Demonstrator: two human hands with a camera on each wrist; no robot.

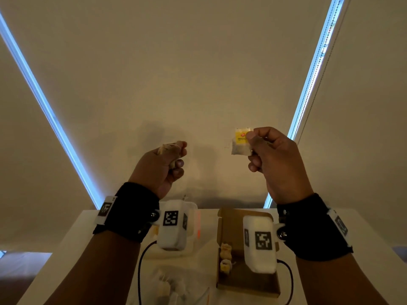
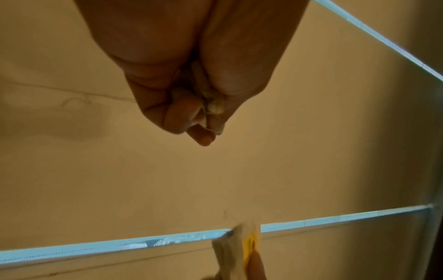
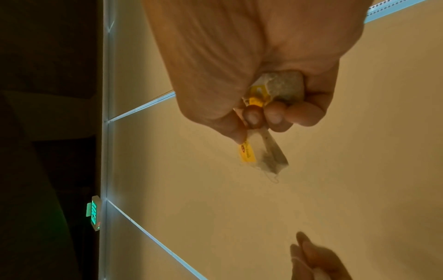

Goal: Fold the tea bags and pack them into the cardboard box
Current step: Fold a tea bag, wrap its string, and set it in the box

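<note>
Hands raised apart above the white table [image 1: 363,230]. Left hand [image 1: 161,166] is curled round a crumpled beige tea bag [image 1: 168,149]; right hand [image 1: 272,159] pinches a yellow-tagged paper tea bag [image 1: 240,142]. Open brown cardboard box [image 1: 231,225] below holds two folded tea bags [image 1: 225,258].

This is looking like an office or other commercial building rather than a home; wide beige roller blinds [image 1: 187,62] are covering tall windows, daylight showing in narrow blue-white gaps [image 1: 317,62] between them; a green illuminated exit sign [image 3: 94,213] is glowing on a dark wall; a plain white table [image 1: 72,234] is serving as a work surface.
</note>
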